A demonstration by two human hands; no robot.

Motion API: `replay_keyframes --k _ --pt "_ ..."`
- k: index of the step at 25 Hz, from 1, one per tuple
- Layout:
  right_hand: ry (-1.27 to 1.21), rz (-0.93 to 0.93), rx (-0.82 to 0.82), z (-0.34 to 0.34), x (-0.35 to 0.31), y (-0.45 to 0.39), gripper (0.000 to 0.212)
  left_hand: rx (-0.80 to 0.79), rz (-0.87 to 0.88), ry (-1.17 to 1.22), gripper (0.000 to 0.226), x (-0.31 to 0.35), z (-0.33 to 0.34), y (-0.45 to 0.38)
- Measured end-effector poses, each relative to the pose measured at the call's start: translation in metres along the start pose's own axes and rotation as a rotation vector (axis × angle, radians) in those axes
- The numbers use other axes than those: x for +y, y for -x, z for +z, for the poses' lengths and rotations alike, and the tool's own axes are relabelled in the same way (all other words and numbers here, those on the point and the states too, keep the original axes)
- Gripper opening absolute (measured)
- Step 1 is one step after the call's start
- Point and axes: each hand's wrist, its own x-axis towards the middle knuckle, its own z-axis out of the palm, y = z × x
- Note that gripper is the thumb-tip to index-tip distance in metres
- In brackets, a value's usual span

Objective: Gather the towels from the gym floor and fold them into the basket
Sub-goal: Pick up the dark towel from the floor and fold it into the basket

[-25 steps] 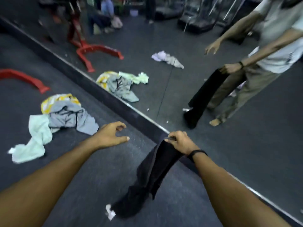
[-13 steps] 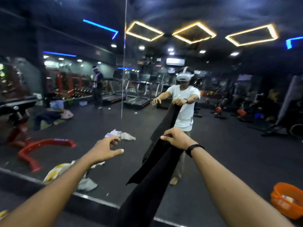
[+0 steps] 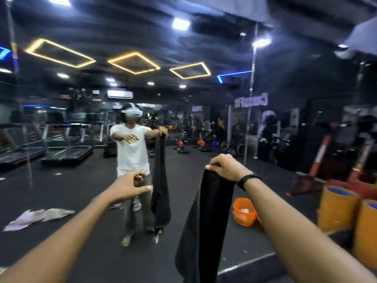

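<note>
right hand [image 3: 226, 168] gripped black towel [image 3: 208, 221] by its top edge, towel hung chest-high | left hand [image 3: 127, 185] held nothing, fingers loosely curled | orange basket [image 3: 243, 211] sat on floor beyond towel

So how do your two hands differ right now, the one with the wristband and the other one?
The right hand grips the top edge of the black towel, which hangs straight down from it; the left hand holds nothing. The right hand's fingers are curled over the cloth, while the left hand's fingers are loosely bent with the thumb stuck out. The right wrist wears a black band; the left wrist is bare. Both are stretched forward at about the same height.
</note>
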Motion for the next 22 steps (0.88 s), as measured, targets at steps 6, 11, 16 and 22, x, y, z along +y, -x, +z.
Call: replay_keyframes --k 6,11,16,22 --pt "0.095 0.259 0.077 -0.099 0.134 0.133 0.036 -0.193 0.161 0.026 0.059 0.135 0.122 -0.034" --pt "0.196 0.430 0.088 -0.179 0.236 0.257 0.033 -0.325 0.293 0.054 0.057 0.273 0.247 -0.034" --pt "0.314 0.522 0.104 -0.250 0.318 0.368 0.041 -0.430 0.442 0.116 0.051 0.410 0.372 -0.020" --pt "0.362 0.681 0.106 -0.304 0.422 0.479 0.037 -0.557 0.574 0.204 0.048 0.538 0.491 -0.011"
